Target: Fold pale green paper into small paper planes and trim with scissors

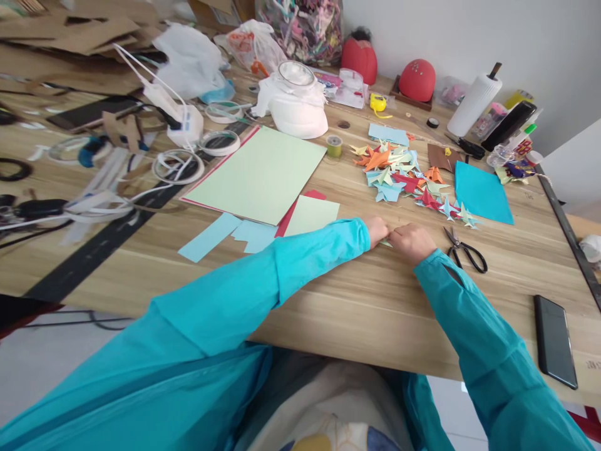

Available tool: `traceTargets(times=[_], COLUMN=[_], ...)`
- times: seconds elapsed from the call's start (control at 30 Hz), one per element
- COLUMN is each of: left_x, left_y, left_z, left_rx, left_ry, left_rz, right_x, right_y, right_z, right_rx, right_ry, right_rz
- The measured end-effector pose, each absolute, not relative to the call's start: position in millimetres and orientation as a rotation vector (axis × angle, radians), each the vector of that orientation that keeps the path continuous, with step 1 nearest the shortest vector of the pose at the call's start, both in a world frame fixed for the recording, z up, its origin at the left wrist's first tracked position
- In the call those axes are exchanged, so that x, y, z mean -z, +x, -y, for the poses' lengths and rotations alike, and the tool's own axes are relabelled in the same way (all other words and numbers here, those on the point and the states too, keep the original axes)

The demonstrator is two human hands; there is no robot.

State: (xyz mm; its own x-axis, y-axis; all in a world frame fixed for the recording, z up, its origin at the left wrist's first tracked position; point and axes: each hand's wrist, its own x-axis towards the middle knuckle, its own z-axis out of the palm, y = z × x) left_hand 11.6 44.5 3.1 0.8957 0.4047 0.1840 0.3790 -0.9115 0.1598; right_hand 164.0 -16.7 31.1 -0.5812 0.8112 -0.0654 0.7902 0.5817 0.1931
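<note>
My left hand (377, 230) and my right hand (412, 242) meet on the wooden table (357, 300), both in teal sleeves. Their fingers are curled and pressed together over a small pale green piece of paper (386, 242), of which only a sliver shows between them. Just behind the hands lies a pile of folded paper cranes (404, 178) in orange, blue, red and green. Black scissors (464, 249) rest right of my right hand. A light green square sheet (310, 215) lies left of my left hand.
A large green sheet (260, 175), light blue paper strips (220, 235) and a teal sheet (481, 193) lie on the table. A black phone (554, 341) sits near the front right edge. Tape rolls (220, 143), cables, a white jar (297, 100) and cardboard crowd the back left.
</note>
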Motion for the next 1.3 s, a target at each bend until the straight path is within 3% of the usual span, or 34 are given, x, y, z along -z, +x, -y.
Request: traceTargets(times=[0.2, 0.87, 1.3], left_x=[0, 9, 5], left_y=[3, 4, -4], left_z=[-35, -26, -11], left_rx=[-0.368, -0.525, -0.574], left_ry=[3.137, 3.061, 3.068], left_rz=[-0.493, -0.651, -0.792], right_x=[-20, -34, -6], right_y=[170, 187, 159], right_z=[25, 41, 42], right_rx=[-0.376, -0.259, -0.502], right_ry=[1.358, 1.572, 1.528], right_rz=[-2.812, -2.723, -2.843])
